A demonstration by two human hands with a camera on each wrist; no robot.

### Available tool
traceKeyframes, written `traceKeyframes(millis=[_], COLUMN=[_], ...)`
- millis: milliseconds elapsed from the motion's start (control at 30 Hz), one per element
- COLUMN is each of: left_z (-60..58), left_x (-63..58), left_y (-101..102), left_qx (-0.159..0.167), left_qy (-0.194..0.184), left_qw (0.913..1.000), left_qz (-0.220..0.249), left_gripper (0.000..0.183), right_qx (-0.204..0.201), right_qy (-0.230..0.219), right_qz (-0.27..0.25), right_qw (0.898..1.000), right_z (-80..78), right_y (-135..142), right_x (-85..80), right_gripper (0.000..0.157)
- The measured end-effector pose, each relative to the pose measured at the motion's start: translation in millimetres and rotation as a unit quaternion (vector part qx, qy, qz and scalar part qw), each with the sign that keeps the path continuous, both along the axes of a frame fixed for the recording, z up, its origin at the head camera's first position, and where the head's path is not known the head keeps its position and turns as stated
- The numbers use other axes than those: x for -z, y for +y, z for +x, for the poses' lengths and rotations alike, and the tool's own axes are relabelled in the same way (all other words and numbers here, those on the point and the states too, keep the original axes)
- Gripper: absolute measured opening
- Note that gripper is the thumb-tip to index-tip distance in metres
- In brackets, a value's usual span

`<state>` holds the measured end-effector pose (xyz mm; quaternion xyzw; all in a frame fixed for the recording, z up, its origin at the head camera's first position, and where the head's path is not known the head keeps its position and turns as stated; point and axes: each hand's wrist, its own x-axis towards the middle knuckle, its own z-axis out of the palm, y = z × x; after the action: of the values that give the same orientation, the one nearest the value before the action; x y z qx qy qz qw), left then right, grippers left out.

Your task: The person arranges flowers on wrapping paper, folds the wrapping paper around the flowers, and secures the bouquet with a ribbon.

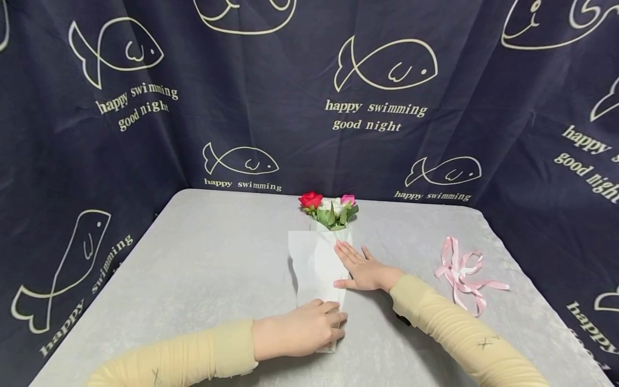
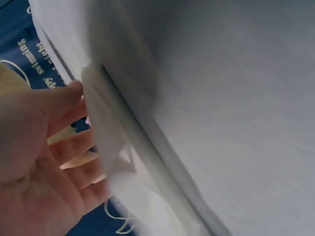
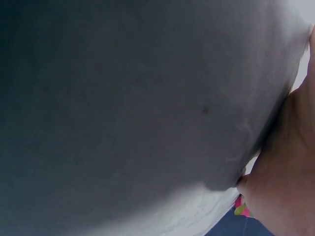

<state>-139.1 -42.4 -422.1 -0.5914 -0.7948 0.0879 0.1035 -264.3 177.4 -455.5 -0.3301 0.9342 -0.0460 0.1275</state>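
A small bouquet with a red rose [image 1: 310,200], a white rose [image 1: 331,205], a pink rose [image 1: 348,199] and green leaves lies on the table, its stems hidden in white wrapping paper [image 1: 309,263]. My left hand [image 1: 306,329] holds the lower end of the wrapped bouquet, fingers curved over it. In the left wrist view, that hand's thumb and fingers meet the edge of the folded paper [image 2: 115,123]. Higher up, my right hand [image 1: 364,270] presses the right side of the paper with straight, spread fingers. The paper's left flap stands a little off the table.
A loose pink ribbon [image 1: 456,277] lies in loops on the right side of the grey cloth-covered table [image 1: 217,247]. A dark blue curtain [image 1: 300,107] with fish drawings hangs behind the table and on both sides.
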Motion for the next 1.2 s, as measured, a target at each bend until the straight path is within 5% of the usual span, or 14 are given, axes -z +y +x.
traceKeyframes(millis=[200, 433, 733, 1200], left_z=[-2.2, -1.4, -3.8, -4.3], left_x=[3.5, 7.1, 5.4, 1.4], left_y=[-8.6, -14.3, -16.3, -17.4], left_qx=[-0.014, -0.02, -0.004, 0.002], left_qy=[-0.047, -0.099, -0.102, -0.09], left_qw=[0.9969, 0.9926, 0.9924, 0.9914], left_qz=[-0.062, -0.067, -0.069, -0.095], left_gripper=[0.043, 0.047, 0.047, 0.046], right_qx=[0.002, 0.011, 0.064, 0.129], right_qy=[-0.004, 0.008, 0.031, 0.069], right_qz=[-0.001, -0.021, -0.002, 0.036], right_qw=[1.0, 1.0, 0.997, 0.989], right_z=[2.8, 14.1, 28.6, -20.0], right_y=[-2.3, -3.6, -6.3, -1.7], right_x=[-7.4, -10.7, -9.4, -5.4], right_gripper=[0.097, 0.09, 0.08, 0.061])
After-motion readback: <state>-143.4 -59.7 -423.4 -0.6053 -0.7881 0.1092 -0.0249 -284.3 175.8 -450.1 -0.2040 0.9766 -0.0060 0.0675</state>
